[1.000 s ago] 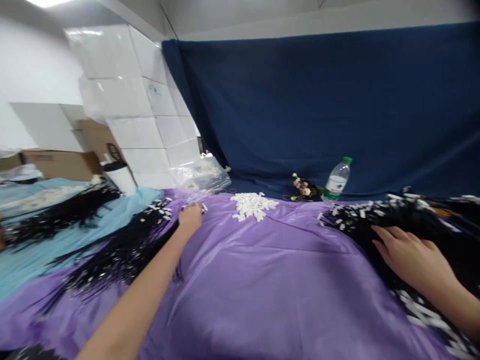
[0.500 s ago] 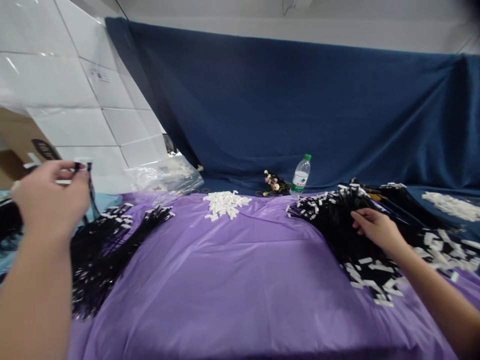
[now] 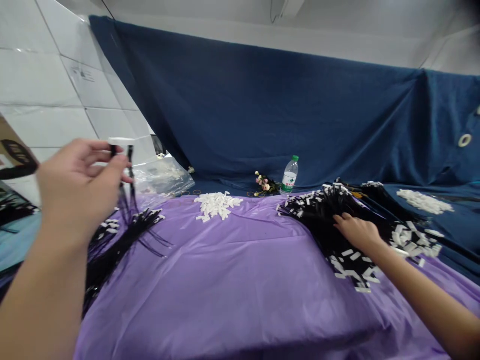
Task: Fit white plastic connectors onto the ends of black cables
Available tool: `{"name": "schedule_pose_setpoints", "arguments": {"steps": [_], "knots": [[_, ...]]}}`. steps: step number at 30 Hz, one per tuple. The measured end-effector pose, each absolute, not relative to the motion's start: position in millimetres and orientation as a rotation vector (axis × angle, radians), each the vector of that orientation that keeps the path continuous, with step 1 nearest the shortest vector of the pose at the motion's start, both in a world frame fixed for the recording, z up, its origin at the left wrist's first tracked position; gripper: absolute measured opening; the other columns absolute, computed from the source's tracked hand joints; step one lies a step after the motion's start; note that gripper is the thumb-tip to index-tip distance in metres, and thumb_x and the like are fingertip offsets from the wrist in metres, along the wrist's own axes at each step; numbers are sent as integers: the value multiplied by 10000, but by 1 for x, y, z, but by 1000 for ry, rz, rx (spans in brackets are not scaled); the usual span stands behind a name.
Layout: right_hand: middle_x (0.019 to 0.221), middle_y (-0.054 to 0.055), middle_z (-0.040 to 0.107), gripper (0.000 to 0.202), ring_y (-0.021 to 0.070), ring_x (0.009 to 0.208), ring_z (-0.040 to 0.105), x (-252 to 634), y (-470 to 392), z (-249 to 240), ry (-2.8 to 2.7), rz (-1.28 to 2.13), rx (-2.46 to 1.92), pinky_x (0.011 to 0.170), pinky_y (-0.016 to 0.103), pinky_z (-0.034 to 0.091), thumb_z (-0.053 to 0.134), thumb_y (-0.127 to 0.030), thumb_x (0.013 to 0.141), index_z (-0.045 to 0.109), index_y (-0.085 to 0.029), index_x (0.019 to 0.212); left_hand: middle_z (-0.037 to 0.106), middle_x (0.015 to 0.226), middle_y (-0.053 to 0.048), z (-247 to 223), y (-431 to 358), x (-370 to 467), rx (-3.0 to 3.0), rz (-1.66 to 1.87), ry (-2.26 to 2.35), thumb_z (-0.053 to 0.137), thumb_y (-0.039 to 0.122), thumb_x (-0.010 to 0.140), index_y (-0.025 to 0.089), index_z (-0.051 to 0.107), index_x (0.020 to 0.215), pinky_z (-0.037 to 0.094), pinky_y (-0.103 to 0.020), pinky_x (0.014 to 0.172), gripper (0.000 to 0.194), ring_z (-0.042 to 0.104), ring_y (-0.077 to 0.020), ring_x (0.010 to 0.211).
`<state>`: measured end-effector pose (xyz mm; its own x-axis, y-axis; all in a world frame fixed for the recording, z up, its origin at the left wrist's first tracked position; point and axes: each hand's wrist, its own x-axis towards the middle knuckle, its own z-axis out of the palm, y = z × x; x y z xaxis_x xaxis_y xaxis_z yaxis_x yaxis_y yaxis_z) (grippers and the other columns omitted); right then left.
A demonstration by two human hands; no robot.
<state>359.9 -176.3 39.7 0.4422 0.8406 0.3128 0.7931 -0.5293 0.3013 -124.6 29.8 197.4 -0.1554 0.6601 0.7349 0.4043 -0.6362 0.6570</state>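
My left hand (image 3: 86, 182), raised on the left, is closed in a pinch on black cords (image 3: 131, 167) that hang down from it. A white tab (image 3: 121, 141) joins their tops, just above my fingertips. Below lies a bundle of black cords (image 3: 123, 245), some ends tipped white. On the right, my right hand (image 3: 358, 232) has its fingers pressed together against a larger pile of black cords (image 3: 318, 220) with white tabs at its ends. Whatever is between those fingers is hidden against the black.
White tabs lie heaped (image 3: 217, 205) at the back of the purple cloth (image 3: 225, 280), and another white heap (image 3: 425, 201) is at far right. A water bottle (image 3: 289, 176) stands beside small flowers (image 3: 265, 184). Clear plastic bags (image 3: 161, 175) lie at back left, before a blue curtain (image 3: 262, 110).
My left hand has moved right with the white-tabbed cords, which now hang over the left bundle. My right hand stays at the right pile. The view has turned slightly right.
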Motion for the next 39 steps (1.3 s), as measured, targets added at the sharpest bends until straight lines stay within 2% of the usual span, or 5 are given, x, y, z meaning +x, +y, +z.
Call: {"name": "schedule_pose_setpoints", "arguments": {"steps": [12, 16, 20, 26, 39], "knots": [[940, 168, 703, 380, 285, 775, 705, 368, -160, 49, 1325, 567, 2601, 574, 332, 478, 329, -313, 968, 676, -176, 1041, 647, 781, -27, 190, 7, -22, 1576, 1353, 530, 685, 257, 769, 162, 530, 845, 531, -276, 490, 197, 642, -143, 526], [796, 134, 718, 305, 268, 769, 709, 360, -154, 33, 1399, 456, 2502, 637, 329, 472, 420, -238, 931, 711, -178, 861, 649, 825, -3, 134, 23, 11, 1215, 1040, 545, 661, 235, 788, 187, 491, 811, 540, -266, 564, 178, 664, -136, 633], [865, 137, 720, 301, 268, 797, 701, 359, -155, 34, 1397, 497, 2503, 671, 345, 468, 457, -343, 920, 661, -171, 1057, 663, 836, -11, 60, 50, 31, 955, 665, 769, 582, 271, 833, 192, 512, 831, 554, -300, 704, 105, 664, -133, 677], [1064, 108, 697, 383, 278, 871, 684, 360, -155, 43, 1479, 504, 2541, 676, 363, 490, 479, -423, 895, 632, -189, 1156, 663, 743, -82, 3, 97, 21, 1002, 361, 859, 356, 580, 867, 179, 503, 663, 545, -321, 729, 474, 668, -183, 696], [866, 14, 728, 232, 169, 769, 658, 224, -20, 36, 2403, -312, 2311, 684, 250, 466, 550, -351, 861, 702, -259, 1011, 620, 769, -22, -17, 129, -1, 1217, 217, 591, 663, 322, 790, 164, 624, 957, 482, -246, 627, 232, 598, -106, 642]]}}
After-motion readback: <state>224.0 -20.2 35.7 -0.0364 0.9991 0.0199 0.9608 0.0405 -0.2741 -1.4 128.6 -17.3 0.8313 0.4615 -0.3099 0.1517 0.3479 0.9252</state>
